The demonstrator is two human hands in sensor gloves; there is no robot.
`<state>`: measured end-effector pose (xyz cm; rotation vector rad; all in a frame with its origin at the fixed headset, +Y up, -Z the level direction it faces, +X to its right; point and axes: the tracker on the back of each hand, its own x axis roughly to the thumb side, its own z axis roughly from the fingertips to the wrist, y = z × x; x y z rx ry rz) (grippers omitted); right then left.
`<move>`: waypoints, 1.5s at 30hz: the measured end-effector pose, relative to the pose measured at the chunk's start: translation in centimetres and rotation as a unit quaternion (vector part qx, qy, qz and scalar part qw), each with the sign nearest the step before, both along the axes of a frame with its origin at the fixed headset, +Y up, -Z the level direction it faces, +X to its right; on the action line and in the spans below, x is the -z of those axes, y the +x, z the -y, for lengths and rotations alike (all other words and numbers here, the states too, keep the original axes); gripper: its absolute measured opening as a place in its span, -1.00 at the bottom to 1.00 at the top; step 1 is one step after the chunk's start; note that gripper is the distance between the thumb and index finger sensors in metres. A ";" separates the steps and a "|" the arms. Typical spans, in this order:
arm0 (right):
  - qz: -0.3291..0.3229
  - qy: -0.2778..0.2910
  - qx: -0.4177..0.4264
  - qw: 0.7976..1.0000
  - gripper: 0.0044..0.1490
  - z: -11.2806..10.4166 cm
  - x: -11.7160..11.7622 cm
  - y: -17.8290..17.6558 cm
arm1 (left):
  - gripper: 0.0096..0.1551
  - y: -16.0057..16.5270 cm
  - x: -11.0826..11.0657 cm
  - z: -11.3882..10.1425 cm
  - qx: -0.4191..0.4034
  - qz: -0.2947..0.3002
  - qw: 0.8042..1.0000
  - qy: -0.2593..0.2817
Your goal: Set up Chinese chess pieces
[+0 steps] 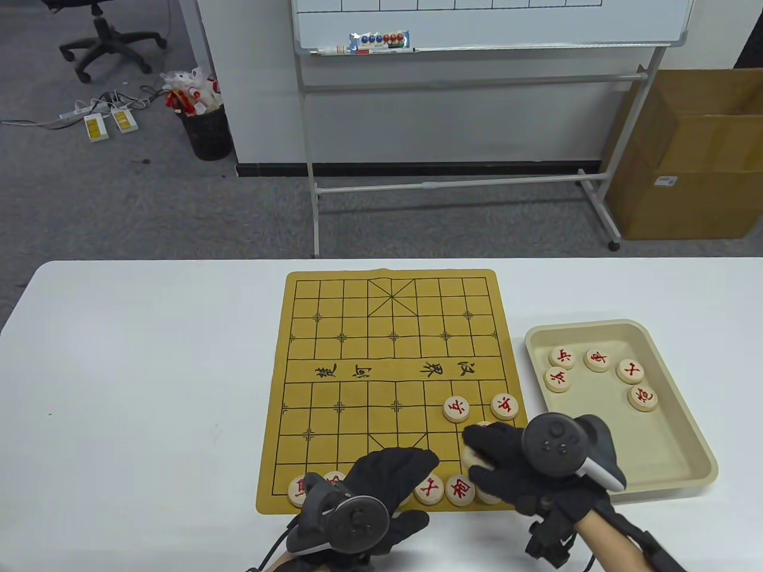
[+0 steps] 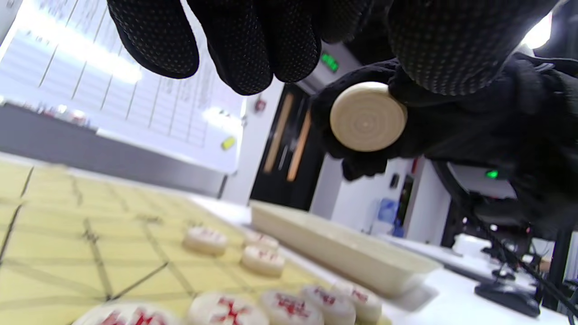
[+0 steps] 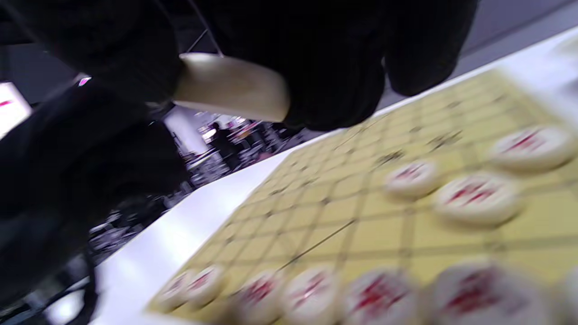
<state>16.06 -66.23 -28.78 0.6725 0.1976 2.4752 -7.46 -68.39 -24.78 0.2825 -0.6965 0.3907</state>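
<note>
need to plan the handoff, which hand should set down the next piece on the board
Right. The right hand already pinches a piece above the board; the left hand holds nothing.

Office or lab room: grey carpet floor (image 1: pixel 179 208); rolling whiteboard (image 1: pixel 489 21) at 12 o'clock, office chair (image 1: pixel 110 36) and power strips (image 1: pixel 77 113) at 10 to 11 o'clock, cardboard box (image 1: pixel 691 155) at 2 o'clock; white counter (image 1: pixel 143 387) at 6 o'clock.
</note>
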 end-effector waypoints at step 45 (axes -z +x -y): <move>0.024 0.175 -0.038 0.984 -0.09 1.6 -3.6 -1.1 | -0.37 -11.2 17.2 5.9 0.396 -0.309 0.865 0.014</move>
